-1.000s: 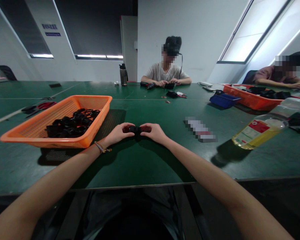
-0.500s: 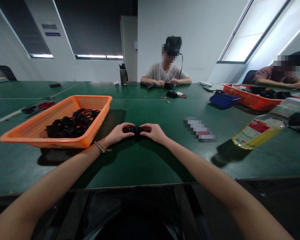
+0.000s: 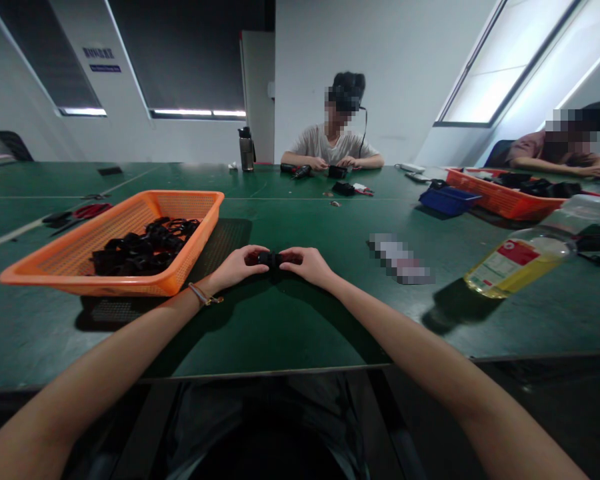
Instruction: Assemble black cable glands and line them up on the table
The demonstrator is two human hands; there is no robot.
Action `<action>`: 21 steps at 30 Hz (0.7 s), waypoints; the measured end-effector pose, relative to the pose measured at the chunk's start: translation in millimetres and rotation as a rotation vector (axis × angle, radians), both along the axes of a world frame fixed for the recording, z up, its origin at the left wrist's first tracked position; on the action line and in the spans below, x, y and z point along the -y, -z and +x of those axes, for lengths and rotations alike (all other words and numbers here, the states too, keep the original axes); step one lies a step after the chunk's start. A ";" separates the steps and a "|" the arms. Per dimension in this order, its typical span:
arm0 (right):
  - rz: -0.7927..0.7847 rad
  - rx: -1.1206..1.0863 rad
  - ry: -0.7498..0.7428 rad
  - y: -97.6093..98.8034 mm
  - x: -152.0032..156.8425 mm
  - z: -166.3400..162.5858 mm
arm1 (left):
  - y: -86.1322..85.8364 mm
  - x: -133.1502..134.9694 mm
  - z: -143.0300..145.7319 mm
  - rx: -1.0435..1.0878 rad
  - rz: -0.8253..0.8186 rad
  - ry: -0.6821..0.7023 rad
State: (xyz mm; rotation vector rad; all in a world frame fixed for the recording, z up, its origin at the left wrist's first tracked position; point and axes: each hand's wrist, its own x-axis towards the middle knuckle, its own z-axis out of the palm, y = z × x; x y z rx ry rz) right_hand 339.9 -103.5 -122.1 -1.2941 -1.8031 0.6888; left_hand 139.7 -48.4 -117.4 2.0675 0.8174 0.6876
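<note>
A small black part (image 3: pixel 270 260) is held between my two hands, just above or on the green table (image 3: pixel 290 333). Its exact kind is too small and dark to make out. My left hand (image 3: pixel 239 265) pinches its left side with thumb and fingers. From the other side, my right hand (image 3: pixel 307 265) grips it the same way. To the left stands an orange basket (image 3: pixel 180 283) with several black, cable-like pieces (image 3: pixel 145 247) inside, close to my left wrist.
A tilted bottle of yellow liquid (image 3: pixel 515 263) is at the right, near a pixelated flat item (image 3: pixel 399 259). Further back are a blue bin (image 3: pixel 447 200), a red-orange basket (image 3: pixel 510 199) and a dark flask (image 3: pixel 247 150). A person (image 3: pixel 333 143) works opposite; another sits far right.
Almost nothing differs. My hands stay around the black part, with at most a slight shift of the right fingers.
</note>
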 end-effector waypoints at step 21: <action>0.035 0.026 0.023 0.1 -0.2 0.0 | -1.5 1.2 -0.2 -0.006 -0.003 0.006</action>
